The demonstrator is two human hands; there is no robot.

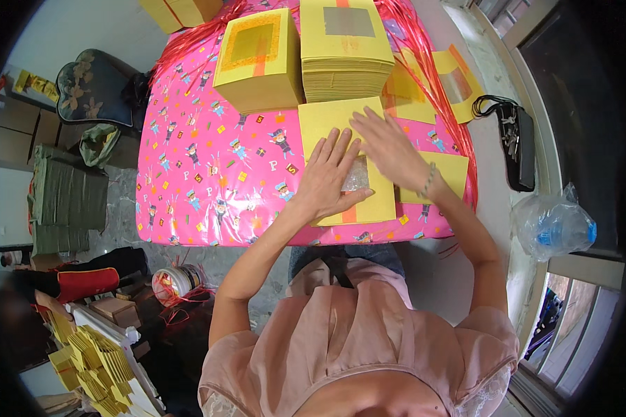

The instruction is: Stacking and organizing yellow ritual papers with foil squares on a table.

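My left hand (325, 182) lies flat with fingers spread on a yellow paper sheet (327, 118) at the table's near side. A silvery square (358, 174) and an orange-red stripe on the sheet show beside its thumb. My right hand (393, 149) is at the sheet's right half, fingers stretched out and holding nothing; whether it touches the paper I cannot tell. Another yellow sheet (445, 177) lies under my right wrist. Just beyond are a thick stack of yellow paper (344, 80) with a silvery square on top and a second stack (257, 87) with an orange-bordered gold square.
Pink patterned plastic (202, 174) covers the table. Red plastic strings (452, 125) hang along its right side. A black pouch with keys (511, 139) and a clear plastic bag (556, 226) lie by the window. At left are a chair (94, 90), a bucket (176, 283) and yellow bundles (94, 365).
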